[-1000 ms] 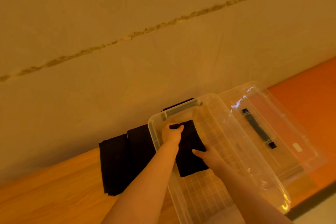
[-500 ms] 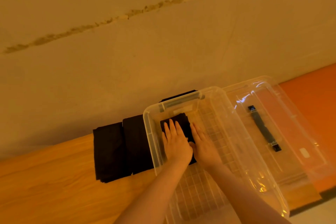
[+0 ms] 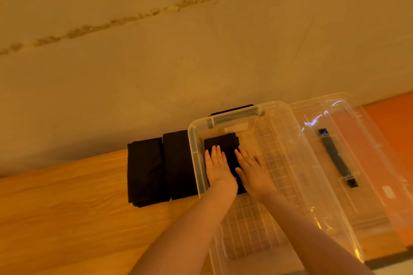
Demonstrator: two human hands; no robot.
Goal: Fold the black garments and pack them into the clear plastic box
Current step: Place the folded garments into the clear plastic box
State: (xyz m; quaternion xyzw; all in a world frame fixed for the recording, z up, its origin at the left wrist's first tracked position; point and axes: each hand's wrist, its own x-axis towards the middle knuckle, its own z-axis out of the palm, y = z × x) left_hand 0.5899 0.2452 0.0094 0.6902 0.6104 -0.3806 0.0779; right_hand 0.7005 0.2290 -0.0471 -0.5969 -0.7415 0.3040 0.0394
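Observation:
A clear plastic box (image 3: 299, 163) stands on the wooden table, open at the top. A folded black garment (image 3: 223, 143) lies flat in its far left corner. My left hand (image 3: 216, 168) and my right hand (image 3: 251, 169) rest side by side on it, fingers straight, pressing it down. Two more folded black garments lie on the table just left of the box: one (image 3: 145, 169) farther left, the other (image 3: 178, 163) against the box wall.
The box's clear lid (image 3: 366, 140) with a dark handle (image 3: 337, 158) lies to the right, partly under the box. A plain wall runs close behind the table. Bare wooden tabletop (image 3: 67, 219) stretches to the left. Something black shows behind the box's far end (image 3: 232, 109).
My left hand let go of the garment's far edge and both hands laid flat on it. The garment moved into the box's far left corner. The view shifted slightly.

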